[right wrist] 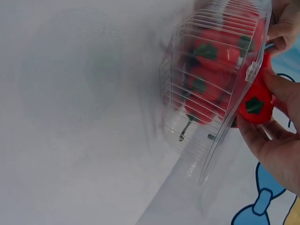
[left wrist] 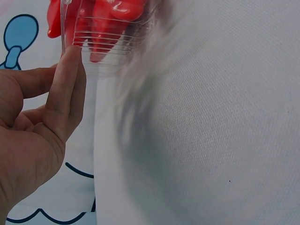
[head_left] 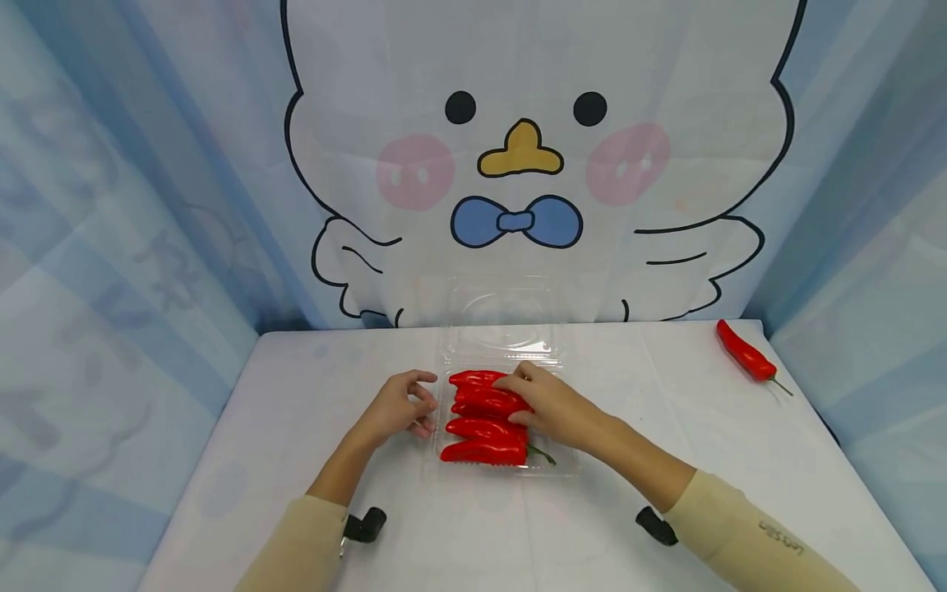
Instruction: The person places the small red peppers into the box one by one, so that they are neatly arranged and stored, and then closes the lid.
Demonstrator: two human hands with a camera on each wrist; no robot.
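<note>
In the head view, several red chili peppers lie side by side in a clear plastic box, its lid standing open at the back. My right hand reaches over the box's right side and grips a red chili pepper between thumb and fingers, above the others. That pepper's green stem end faces the right wrist camera. At the box's left rim is my left hand, fingers loosely bent and fingertips right at the clear wall. It holds no pepper.
Another red chili pepper with a green stem lies alone at the table's back right corner. The box sits on a white-covered table. Behind stands a curtain printed with a cartoon face; blue curtains hang at both sides.
</note>
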